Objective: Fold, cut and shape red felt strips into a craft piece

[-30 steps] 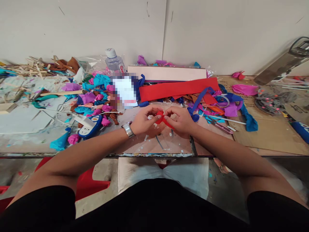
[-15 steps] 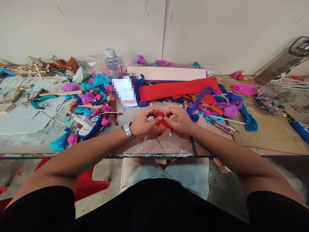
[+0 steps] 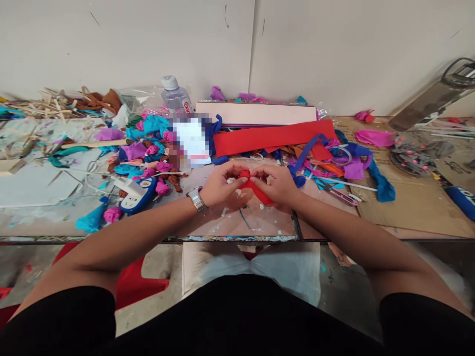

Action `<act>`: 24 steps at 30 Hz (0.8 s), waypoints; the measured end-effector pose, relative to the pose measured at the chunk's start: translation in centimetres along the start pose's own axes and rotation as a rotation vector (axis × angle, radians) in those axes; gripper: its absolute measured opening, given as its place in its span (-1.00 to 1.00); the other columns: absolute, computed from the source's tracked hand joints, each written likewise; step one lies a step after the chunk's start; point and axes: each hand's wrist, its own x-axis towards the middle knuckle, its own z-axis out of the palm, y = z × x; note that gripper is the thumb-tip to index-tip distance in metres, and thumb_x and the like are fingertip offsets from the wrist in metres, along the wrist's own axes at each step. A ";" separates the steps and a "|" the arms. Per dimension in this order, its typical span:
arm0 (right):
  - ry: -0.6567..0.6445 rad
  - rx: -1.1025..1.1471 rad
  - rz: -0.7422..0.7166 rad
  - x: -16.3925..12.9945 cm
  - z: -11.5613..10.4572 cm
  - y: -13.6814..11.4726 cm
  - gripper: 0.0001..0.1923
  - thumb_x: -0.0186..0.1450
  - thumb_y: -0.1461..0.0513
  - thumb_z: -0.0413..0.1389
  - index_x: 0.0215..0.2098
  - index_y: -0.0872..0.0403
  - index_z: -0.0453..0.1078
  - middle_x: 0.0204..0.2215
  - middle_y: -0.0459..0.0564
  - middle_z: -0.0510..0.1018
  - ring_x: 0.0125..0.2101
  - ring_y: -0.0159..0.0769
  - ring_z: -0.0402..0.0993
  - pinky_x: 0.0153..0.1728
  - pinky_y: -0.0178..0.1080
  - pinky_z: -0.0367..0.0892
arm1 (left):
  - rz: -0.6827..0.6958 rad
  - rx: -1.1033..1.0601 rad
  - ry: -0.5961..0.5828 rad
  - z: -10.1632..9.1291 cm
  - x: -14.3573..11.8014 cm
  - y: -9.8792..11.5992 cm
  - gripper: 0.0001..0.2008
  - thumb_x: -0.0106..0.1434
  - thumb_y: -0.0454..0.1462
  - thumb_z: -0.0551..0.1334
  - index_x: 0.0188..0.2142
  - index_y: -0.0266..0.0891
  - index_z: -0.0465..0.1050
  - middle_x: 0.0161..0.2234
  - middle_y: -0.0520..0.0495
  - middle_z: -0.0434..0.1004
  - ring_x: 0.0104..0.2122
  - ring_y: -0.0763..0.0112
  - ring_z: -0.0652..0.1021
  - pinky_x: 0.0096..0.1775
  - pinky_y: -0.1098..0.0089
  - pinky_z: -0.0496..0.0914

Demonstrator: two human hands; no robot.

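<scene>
A small strip of red crepe paper (image 3: 262, 193) is pinched between both hands above the table, its top bunched into a rolled knot and a flap hanging down to the right. My left hand (image 3: 222, 185) grips the bunched part with thumb and fingers. My right hand (image 3: 276, 184) pinches the same paper beside it, the thumbs nearly meeting. Behind the hands lies a long flat band of red crepe paper (image 3: 274, 137). A blue paper strip (image 3: 308, 151) curls over its right end.
Left are crumpled paper flowers (image 3: 150, 148), a blue-white power strip (image 3: 139, 195) and a plastic bottle (image 3: 176, 96). Pink-handled scissors (image 3: 343, 197) lie right, near cardboard (image 3: 408, 212). A dark tumbler (image 3: 426, 101) leans at the far right. The table edge (image 3: 237, 240) runs close to my body.
The red flap below my right thumb has swung down and shows larger. The bunched top stands a little higher between the fingers. Both hands stay in nearly the same place.
</scene>
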 end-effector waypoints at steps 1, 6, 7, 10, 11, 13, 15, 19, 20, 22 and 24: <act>0.000 0.006 0.007 0.0 0.0 -0.1 -0.79 0.44 0.08 0.21 -0.23 0.03 0.58 -0.38 -0.06 0.69 -0.47 -0.31 0.46 -0.41 -0.23 0.33 | 0.005 0.004 -0.006 0.0 0.0 0.1 -0.66 0.36 -0.14 0.45 0.04 -0.22 0.56 -0.07 -0.18 0.73 -0.13 0.32 0.71 -0.04 0.27 0.58; 0.005 0.029 -0.010 0.1 0.3 -0.1 -0.82 0.41 0.11 0.19 -0.29 0.02 0.52 -0.35 -0.04 0.67 -0.39 -0.26 0.49 -0.32 -0.21 0.38 | 0.032 -0.003 -0.043 0.2 0.0 0.7 -0.64 0.36 -0.12 0.46 0.05 -0.22 0.57 -0.07 -0.19 0.75 -0.12 0.29 0.71 -0.03 0.26 0.59; 0.005 0.032 -0.012 0.1 0.4 -0.1 -0.82 0.41 0.11 0.19 -0.28 0.02 0.51 -0.34 -0.04 0.66 -0.38 -0.26 0.49 -0.30 -0.20 0.39 | 0.034 -0.010 -0.049 0.2 0.0 0.7 -0.64 0.36 -0.11 0.46 0.05 -0.22 0.57 -0.06 -0.19 0.75 -0.11 0.29 0.72 -0.03 0.25 0.59; 0.008 0.039 -0.004 0.0 0.4 0.1 -0.81 0.41 0.09 0.19 -0.28 0.02 0.52 -0.34 -0.05 0.66 -0.37 -0.25 0.50 -0.29 -0.20 0.39 | 0.022 -0.018 -0.047 0.2 -0.1 0.6 -0.62 0.35 -0.10 0.46 0.06 -0.22 0.57 -0.05 -0.20 0.75 -0.11 0.28 0.72 -0.02 0.24 0.59; 0.005 0.043 -0.003 0.0 0.4 0.1 -0.81 0.40 0.09 0.20 -0.28 0.02 0.52 -0.34 -0.05 0.66 -0.37 -0.26 0.50 -0.29 -0.20 0.39 | 0.014 -0.016 -0.042 0.2 -0.1 0.5 -0.62 0.35 -0.09 0.47 0.06 -0.23 0.58 -0.05 -0.21 0.75 -0.11 0.27 0.72 -0.02 0.24 0.59; 0.000 0.051 -0.008 0.0 0.4 0.1 -0.82 0.40 0.10 0.21 -0.28 0.03 0.53 -0.35 -0.05 0.66 -0.37 -0.27 0.51 -0.29 -0.21 0.39 | -0.004 -0.009 -0.031 0.2 -0.1 0.4 -0.61 0.34 -0.10 0.47 0.05 -0.24 0.58 -0.05 -0.22 0.75 -0.12 0.26 0.72 -0.04 0.24 0.59; -0.007 0.053 -0.017 0.0 0.3 0.1 -0.84 0.39 0.13 0.21 -0.27 0.04 0.54 -0.34 -0.05 0.67 -0.37 -0.28 0.51 -0.29 -0.21 0.40 | -0.023 0.003 -0.019 0.2 -0.1 0.4 -0.62 0.33 -0.11 0.47 0.04 -0.25 0.58 -0.06 -0.22 0.75 -0.14 0.26 0.73 -0.07 0.25 0.59; -0.016 0.057 -0.022 0.1 0.3 0.0 -0.84 0.40 0.14 0.20 -0.27 0.04 0.53 -0.35 -0.04 0.67 -0.37 -0.28 0.52 -0.29 -0.22 0.41 | -0.061 0.022 0.005 0.3 -0.1 0.7 -0.65 0.32 -0.16 0.45 0.04 -0.27 0.59 -0.10 -0.21 0.76 -0.16 0.29 0.73 -0.07 0.28 0.58; -0.020 0.057 -0.023 0.2 0.3 -0.1 -0.84 0.41 0.13 0.20 -0.28 0.04 0.53 -0.35 -0.04 0.68 -0.37 -0.27 0.52 -0.29 -0.22 0.41 | -0.068 0.020 0.005 0.3 -0.1 0.8 -0.65 0.32 -0.16 0.45 0.04 -0.28 0.60 -0.10 -0.21 0.76 -0.16 0.29 0.73 -0.07 0.28 0.58; -0.027 0.056 -0.030 0.2 0.2 -0.2 -0.83 0.41 0.13 0.20 -0.28 0.03 0.53 -0.35 -0.04 0.68 -0.37 -0.27 0.52 -0.28 -0.21 0.42 | -0.077 0.014 0.001 0.3 -0.1 1.0 -0.64 0.30 -0.17 0.46 0.03 -0.28 0.60 -0.09 -0.22 0.76 -0.16 0.28 0.73 -0.06 0.27 0.58; -0.027 0.060 -0.043 0.3 0.2 -0.4 -0.83 0.41 0.13 0.19 -0.29 0.03 0.53 -0.36 -0.04 0.68 -0.38 -0.27 0.53 -0.28 -0.21 0.43 | -0.084 0.008 -0.004 0.2 -0.1 1.0 -0.62 0.29 -0.16 0.47 0.04 -0.28 0.61 -0.08 -0.22 0.77 -0.15 0.26 0.74 -0.06 0.25 0.59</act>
